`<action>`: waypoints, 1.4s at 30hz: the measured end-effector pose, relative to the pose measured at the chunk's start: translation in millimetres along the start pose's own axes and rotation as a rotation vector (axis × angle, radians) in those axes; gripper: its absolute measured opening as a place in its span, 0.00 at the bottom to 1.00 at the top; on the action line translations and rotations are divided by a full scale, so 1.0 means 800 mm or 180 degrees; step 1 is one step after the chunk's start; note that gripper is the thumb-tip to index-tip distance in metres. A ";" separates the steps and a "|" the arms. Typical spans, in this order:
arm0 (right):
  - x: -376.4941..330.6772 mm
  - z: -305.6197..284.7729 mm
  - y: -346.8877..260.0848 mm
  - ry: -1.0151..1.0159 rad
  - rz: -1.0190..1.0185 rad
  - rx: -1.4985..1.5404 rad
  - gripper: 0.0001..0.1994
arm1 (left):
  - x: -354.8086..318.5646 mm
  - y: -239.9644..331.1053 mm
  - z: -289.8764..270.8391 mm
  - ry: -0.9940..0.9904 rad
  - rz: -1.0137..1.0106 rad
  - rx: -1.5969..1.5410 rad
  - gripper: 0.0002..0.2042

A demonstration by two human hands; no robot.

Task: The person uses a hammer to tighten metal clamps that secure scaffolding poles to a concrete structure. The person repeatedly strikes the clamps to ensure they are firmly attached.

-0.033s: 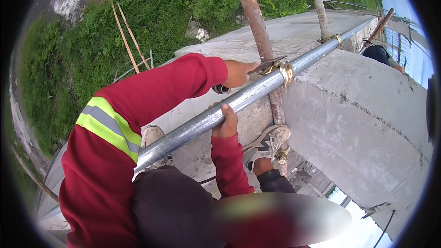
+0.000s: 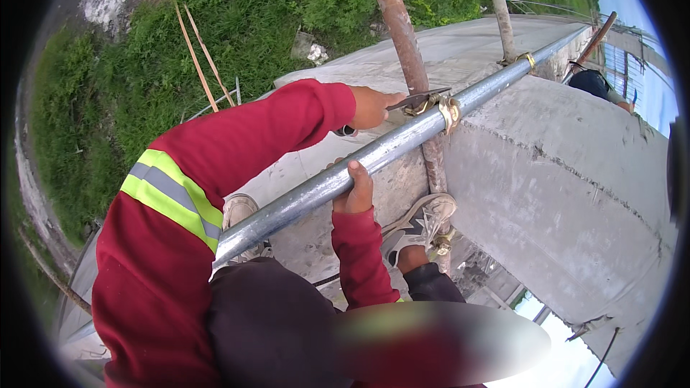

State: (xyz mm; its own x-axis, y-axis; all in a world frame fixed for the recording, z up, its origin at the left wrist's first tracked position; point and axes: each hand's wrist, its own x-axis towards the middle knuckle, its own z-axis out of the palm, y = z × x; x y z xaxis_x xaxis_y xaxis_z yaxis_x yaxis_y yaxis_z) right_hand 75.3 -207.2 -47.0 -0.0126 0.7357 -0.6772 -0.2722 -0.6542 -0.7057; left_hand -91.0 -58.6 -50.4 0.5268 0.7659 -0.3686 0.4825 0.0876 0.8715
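Observation:
A long galvanized steel pipe (image 2: 316, 194) runs diagonally from lower left to upper right, across a rusty upright pipe (image 2: 397, 25). A brass-coloured scaffold clamp (image 2: 450, 113) joins them at the crossing. My left hand (image 2: 369, 107), above the steel pipe, is closed around a dark metal wrench (image 2: 422, 95); its thin flat part reaches over the clamp, and a dark rounded end shows under my hand. My right hand (image 2: 355, 190) grips the steel pipe from its near side, left of the clamp, thumb over the top. Its other fingers are mostly hidden behind the pipe.
My shoe (image 2: 425, 223) rests beside the upright's lower part, near another clamp (image 2: 443, 243). A concrete beam (image 2: 553, 179) lies to the right, with open gaps below it. Another person (image 2: 593, 86) is at the far right. Grass (image 2: 273, 29) lies beyond the concrete edge.
My left hand has shifted slightly upward, away from the steel pipe, with the wrench still at the clamp. My right hand stays on the pipe.

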 end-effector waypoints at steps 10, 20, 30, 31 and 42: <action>-0.016 0.017 0.021 0.0140 -0.0368 0.0602 0.26 | 0.012 0.018 0.016 -0.0283 -0.0073 -0.0159 0.26; -0.009 -0.004 0.007 0.0226 -0.0188 0.0653 0.28 | -0.118 -0.082 0.024 0.0209 -0.0751 -0.2642 0.26; -0.003 0.022 0.002 0.0022 0.0048 0.0438 0.16 | -0.019 -0.063 0.062 0.0392 -0.0690 -0.1997 0.27; -0.004 0.024 0.001 0.0011 0.0042 0.0390 0.16 | -0.006 -0.050 0.069 0.0678 -0.0501 -0.1875 0.27; -0.001 0.008 -0.001 -0.0093 0.0102 0.0128 0.17 | 0.005 -0.079 0.063 -0.0126 -0.0453 -0.1987 0.26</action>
State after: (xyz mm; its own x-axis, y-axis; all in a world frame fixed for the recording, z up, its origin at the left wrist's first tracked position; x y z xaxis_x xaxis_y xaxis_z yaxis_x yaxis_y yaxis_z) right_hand 69.7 -206.1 -44.9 -0.0497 0.7197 -0.6925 -0.3097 -0.6703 -0.6744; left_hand -84.1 -93.4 -122.8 0.5189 0.6964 -0.4958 0.0575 0.5503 0.8330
